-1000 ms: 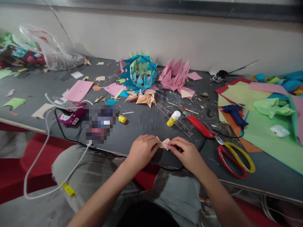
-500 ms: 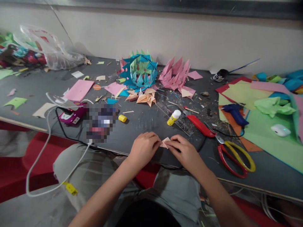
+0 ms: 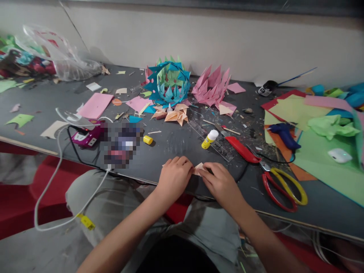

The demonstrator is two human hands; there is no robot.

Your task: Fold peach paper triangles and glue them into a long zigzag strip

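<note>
Near the table's front edge, a small piece of pale peach paper (image 3: 198,168) lies between my two hands. My left hand (image 3: 175,174) is closed, its fingertips pinching the paper's left side. From the right, my right hand (image 3: 218,178) grips the paper's other side with thumb and fingers, hiding part of it. Just beyond stands an uncapped glue stick (image 3: 209,139), white at its top, with its yellow cap (image 3: 148,140) lying to the left. Farther back are folded peach paper pieces (image 3: 178,115), a blue and green ring of folded paper (image 3: 170,85) and a pink one (image 3: 212,87).
To the right lie a red utility knife (image 3: 241,149), scissors (image 3: 284,189) with red and yellow handles, a blue glue gun (image 3: 284,136) and coloured sheets (image 3: 327,163). On the left are a purple power adapter (image 3: 88,136), a blurred-out object (image 3: 122,146) and a white cable (image 3: 47,206).
The peach paper shows less between my fingers, and my right fingers have shifted over it. My hands stay in nearly the same spot; the view has shifted slightly.
</note>
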